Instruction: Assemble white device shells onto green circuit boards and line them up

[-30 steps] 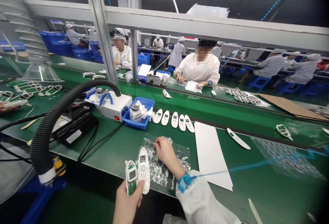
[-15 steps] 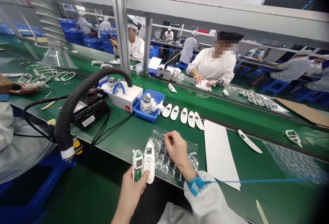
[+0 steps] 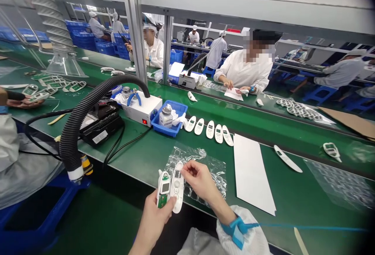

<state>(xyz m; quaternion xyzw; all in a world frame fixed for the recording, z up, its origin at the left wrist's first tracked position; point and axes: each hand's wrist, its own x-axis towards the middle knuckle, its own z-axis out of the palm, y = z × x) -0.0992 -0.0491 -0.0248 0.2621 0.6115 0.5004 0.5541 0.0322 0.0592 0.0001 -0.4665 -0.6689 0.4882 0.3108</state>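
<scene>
My left hand (image 3: pixel 158 216) is closed on two pieces side by side: a white thermometer-like housing with a green circuit board (image 3: pixel 163 189) and small screen, and a white oval cover (image 3: pixel 177 192) with a window and button holes. At the cover's upper end, my right hand (image 3: pixel 197 177) has thumb and forefinger pinched together beside the window. Whatever sits between those fingertips, if anything, is too small to make out. A blue wrist strap (image 3: pixel 234 227) circles my right wrist. Under my right hand lies a clear plastic sheet with square pockets (image 3: pixel 215 169).
Several white covers (image 3: pixel 210 129) stand in a row beyond the sheet. A blue tray (image 3: pixel 166 130) holds a metal-topped bottle. A white paper sheet (image 3: pixel 252 173) lies at right. The black hose (image 3: pixel 68 130) arches at left. A co-worker (image 3: pixel 243 71) sits across the green belt.
My right hand has moved down and left from above the plastic sheet to the cover's upper end. My left hand, still holding both pieces, has shifted slightly right.
</scene>
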